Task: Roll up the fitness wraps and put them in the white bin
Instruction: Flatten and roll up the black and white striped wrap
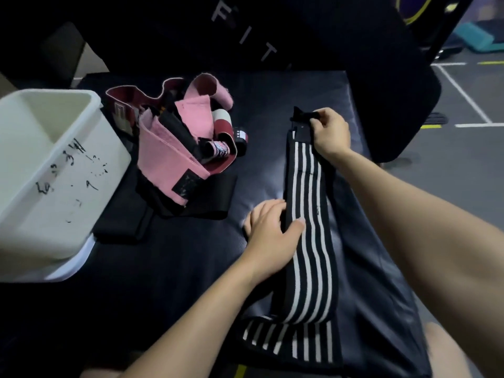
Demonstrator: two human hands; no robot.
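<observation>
A long black wrap with white stripes (309, 241) lies stretched out on the dark padded bench (177, 268), its near end folded over close to me. My right hand (331, 133) pinches the black tab at the wrap's far end. My left hand (268, 230) rests on the wrap's left edge near its middle, thumb on the stripes and fingers lying nearly flat. The white bin (58, 173), marked with black scribbles, stands at the left and looks empty.
A tangled heap of pink, black and red-and-white wraps (185, 148) lies between the bin and the striped wrap, with a flat black wrap (169, 211) under it. A dark upholstered pad (272, 36) rises behind the bench. Grey floor with white lines (463, 99) lies to the right.
</observation>
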